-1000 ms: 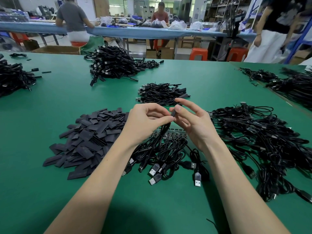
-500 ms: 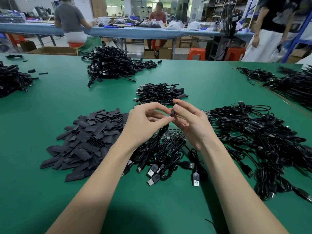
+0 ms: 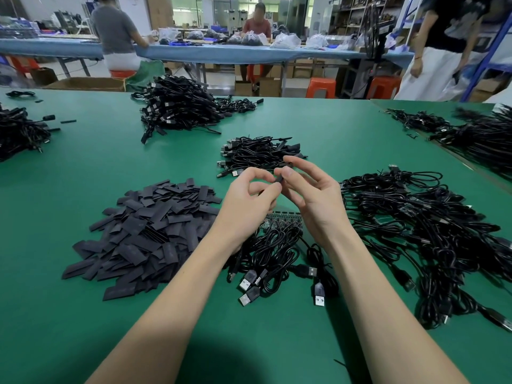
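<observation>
While both hands meet above the green desk [image 3: 83, 314], the left hand [image 3: 248, 202] and right hand [image 3: 314, 202] each pinch one small black sleeve [image 3: 278, 179] between thumb and forefinger. A heap of flat sleeves [image 3: 146, 234] lies to the left, a cable tangle [image 3: 429, 225] to the right and a smaller cable pile [image 3: 257, 155] just beyond. A cable bundle [image 3: 277, 253] and a circuit strip [image 3: 279, 218] lie underneath. The sleeve's long axis slants from lower left to upper right, and fingers hide its ends.

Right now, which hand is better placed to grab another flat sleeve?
Probably the left hand: it is beside the sleeve pile; the right hand sits nearer the tangled cables. Both pinch a small black piece.
</observation>
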`<state>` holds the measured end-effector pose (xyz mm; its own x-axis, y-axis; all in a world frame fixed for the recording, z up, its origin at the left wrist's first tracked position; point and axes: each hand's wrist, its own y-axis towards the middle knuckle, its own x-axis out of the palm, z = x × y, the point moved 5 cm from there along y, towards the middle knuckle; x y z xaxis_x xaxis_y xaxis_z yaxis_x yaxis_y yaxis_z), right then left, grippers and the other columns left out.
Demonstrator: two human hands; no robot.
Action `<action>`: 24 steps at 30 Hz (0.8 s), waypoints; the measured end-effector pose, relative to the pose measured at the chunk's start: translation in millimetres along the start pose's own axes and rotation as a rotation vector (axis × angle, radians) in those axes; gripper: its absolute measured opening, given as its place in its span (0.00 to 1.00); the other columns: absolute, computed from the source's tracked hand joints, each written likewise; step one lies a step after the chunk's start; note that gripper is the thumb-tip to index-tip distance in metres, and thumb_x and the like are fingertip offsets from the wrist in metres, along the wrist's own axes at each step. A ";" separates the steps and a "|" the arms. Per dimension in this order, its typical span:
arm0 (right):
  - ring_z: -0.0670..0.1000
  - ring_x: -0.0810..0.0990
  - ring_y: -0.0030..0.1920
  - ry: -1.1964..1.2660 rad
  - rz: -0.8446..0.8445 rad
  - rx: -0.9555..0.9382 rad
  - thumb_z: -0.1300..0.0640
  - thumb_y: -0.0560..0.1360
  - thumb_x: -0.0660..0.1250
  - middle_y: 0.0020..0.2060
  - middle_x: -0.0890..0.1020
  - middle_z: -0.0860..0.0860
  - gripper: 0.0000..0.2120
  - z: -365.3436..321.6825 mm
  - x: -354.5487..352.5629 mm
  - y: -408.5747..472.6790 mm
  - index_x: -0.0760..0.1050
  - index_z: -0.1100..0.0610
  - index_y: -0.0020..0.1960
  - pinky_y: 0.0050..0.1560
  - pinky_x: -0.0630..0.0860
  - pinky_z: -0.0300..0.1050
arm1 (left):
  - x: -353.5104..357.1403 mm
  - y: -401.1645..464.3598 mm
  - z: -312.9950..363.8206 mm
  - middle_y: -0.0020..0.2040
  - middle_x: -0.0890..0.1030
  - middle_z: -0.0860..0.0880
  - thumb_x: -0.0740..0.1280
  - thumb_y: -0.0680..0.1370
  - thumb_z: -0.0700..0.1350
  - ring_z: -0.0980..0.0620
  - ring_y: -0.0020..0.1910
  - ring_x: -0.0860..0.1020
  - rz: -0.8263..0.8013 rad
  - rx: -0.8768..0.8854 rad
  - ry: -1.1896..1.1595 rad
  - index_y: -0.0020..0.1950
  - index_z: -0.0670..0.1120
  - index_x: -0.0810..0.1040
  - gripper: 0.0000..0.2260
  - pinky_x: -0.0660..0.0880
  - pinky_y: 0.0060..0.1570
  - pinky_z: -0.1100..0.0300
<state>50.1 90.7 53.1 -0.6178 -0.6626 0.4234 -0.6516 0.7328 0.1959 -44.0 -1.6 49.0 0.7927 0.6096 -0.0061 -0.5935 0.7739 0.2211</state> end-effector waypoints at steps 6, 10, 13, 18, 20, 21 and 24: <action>0.52 0.83 0.51 0.011 0.035 -0.003 0.62 0.70 0.76 0.46 0.86 0.56 0.09 5.3 1.7 2.1 0.87 0.53 0.48 0.58 0.81 0.45 | -0.5 -0.7 -1.0 0.28 0.73 0.57 0.69 0.80 0.44 0.58 0.30 0.70 0.094 -0.004 -0.036 0.47 0.47 0.80 0.03 0.70 0.37 0.60; 0.50 0.82 0.51 0.014 0.054 0.009 0.63 0.73 0.75 0.45 0.86 0.52 0.09 8.0 2.8 1.6 0.87 0.51 0.47 0.55 0.80 0.43 | -0.9 -1.5 -1.2 0.29 0.76 0.57 0.70 0.80 0.45 0.58 0.31 0.72 0.109 -0.002 -0.064 0.44 0.51 0.83 0.05 0.72 0.35 0.65; 0.49 0.83 0.51 0.013 0.073 0.005 0.64 0.74 0.74 0.46 0.86 0.51 0.08 8.4 3.1 0.6 0.87 0.52 0.48 0.54 0.80 0.42 | -0.3 -1.4 -2.6 0.29 0.75 0.58 0.71 0.79 0.45 0.58 0.31 0.71 0.117 -0.005 -0.081 0.41 0.54 0.84 0.08 0.71 0.34 0.67; 0.50 0.83 0.50 0.012 0.082 -0.023 0.64 0.73 0.74 0.46 0.86 0.54 0.08 6.9 3.3 -0.3 0.87 0.52 0.47 0.52 0.80 0.42 | 0.1 -0.3 -3.4 0.28 0.74 0.58 0.71 0.79 0.47 0.59 0.29 0.71 0.092 -0.002 -0.096 0.42 0.57 0.85 0.08 0.70 0.32 0.68; 0.51 0.83 0.51 -0.027 0.089 -0.045 0.63 0.74 0.75 0.48 0.86 0.56 0.09 6.3 2.5 -0.8 0.86 0.51 0.49 0.52 0.80 0.43 | 0.2 0.4 -3.8 0.28 0.74 0.57 0.71 0.79 0.46 0.58 0.29 0.70 0.083 -0.007 -0.122 0.42 0.57 0.85 0.08 0.69 0.31 0.67; 0.52 0.83 0.51 -0.039 0.101 -0.058 0.63 0.74 0.75 0.49 0.86 0.57 0.09 6.0 1.3 -0.9 0.86 0.50 0.49 0.53 0.81 0.44 | 0.0 1.0 -4.2 0.29 0.75 0.55 0.71 0.79 0.46 0.57 0.29 0.70 0.076 -0.010 -0.127 0.42 0.56 0.85 0.07 0.69 0.31 0.66; 0.53 0.84 0.50 -0.037 0.133 -0.087 0.64 0.73 0.75 0.49 0.86 0.60 0.09 4.3 -2.0 -0.8 0.85 0.52 0.50 0.53 0.82 0.46 | -1.7 1.7 -5.7 0.33 0.80 0.53 0.72 0.78 0.45 0.56 0.31 0.75 0.052 -0.032 -0.072 0.47 0.52 0.84 0.02 0.73 0.34 0.65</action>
<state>50.0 90.8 48.3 -0.7133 -0.5627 0.4178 -0.5230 0.8242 0.2172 -47.1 -0.3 43.9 0.7676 0.6365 0.0747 -0.6377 0.7470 0.1880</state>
